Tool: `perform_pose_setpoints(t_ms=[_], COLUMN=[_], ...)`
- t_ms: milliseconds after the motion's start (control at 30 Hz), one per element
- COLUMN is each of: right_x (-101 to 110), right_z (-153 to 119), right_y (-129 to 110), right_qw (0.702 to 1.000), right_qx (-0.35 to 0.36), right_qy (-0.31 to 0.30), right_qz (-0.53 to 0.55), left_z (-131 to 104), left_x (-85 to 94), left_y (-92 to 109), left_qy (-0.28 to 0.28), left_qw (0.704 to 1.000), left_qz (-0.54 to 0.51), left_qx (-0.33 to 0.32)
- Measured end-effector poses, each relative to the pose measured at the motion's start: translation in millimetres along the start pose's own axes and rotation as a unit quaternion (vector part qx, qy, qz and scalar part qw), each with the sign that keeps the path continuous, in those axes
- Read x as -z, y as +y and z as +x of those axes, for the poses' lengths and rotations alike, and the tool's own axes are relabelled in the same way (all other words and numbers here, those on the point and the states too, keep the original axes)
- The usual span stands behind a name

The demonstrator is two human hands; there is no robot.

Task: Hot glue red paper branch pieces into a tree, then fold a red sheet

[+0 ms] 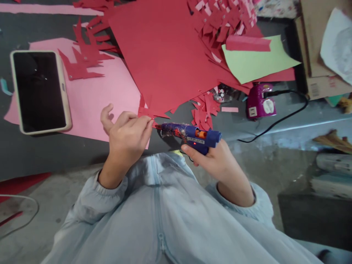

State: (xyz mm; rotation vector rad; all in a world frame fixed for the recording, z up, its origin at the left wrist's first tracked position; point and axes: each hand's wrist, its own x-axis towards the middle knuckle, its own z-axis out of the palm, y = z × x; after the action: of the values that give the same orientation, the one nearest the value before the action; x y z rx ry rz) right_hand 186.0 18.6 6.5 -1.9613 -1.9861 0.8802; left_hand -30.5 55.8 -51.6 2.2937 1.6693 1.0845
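Observation:
My right hand (pixel 211 161) grips a blue hot glue gun (pixel 189 132) by its handle. Its small red light is lit, and strands of dried glue cling to the barrel. The nozzle points left, right at the fingertips of my left hand (pixel 128 134). Those fingers pinch a small red paper piece (pixel 154 124), mostly covered by the fingertips. Just behind them lies a red paper cutout (pixel 150 111) at the edge of a large red sheet (pixel 165 55). A pink paper sheet (pixel 90 99) lies under and left of my left hand.
A phone or tablet (pixel 40 91) lies at left by spiky red cutouts (pixel 82 60). At right are red scraps (pixel 205 110), a bag of googly eyes (pixel 224 93), a green sheet (pixel 247 58) and a purple power adapter (pixel 261 102) with a black cord. Cardboard (pixel 316 44) stands far right.

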Motion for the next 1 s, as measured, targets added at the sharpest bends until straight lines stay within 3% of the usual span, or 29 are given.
perform_pose_setpoints(t_ms=[167,1000], right_x=[2,11], right_z=[-2,-2], right_y=[0,-19], right_qw=[1.000,0.994], right_qx=[0.007,0.014], right_qy=[0.005,0.003], right_qz=[-0.026,-0.112], left_z=[1,-1], left_x=[1.1,1.1], left_y=[1,1], left_qy=[-0.020,-0.003], left_qw=[0.999,1.000], left_qz=[-0.033,-0.009], left_qx=[0.030,0.014])
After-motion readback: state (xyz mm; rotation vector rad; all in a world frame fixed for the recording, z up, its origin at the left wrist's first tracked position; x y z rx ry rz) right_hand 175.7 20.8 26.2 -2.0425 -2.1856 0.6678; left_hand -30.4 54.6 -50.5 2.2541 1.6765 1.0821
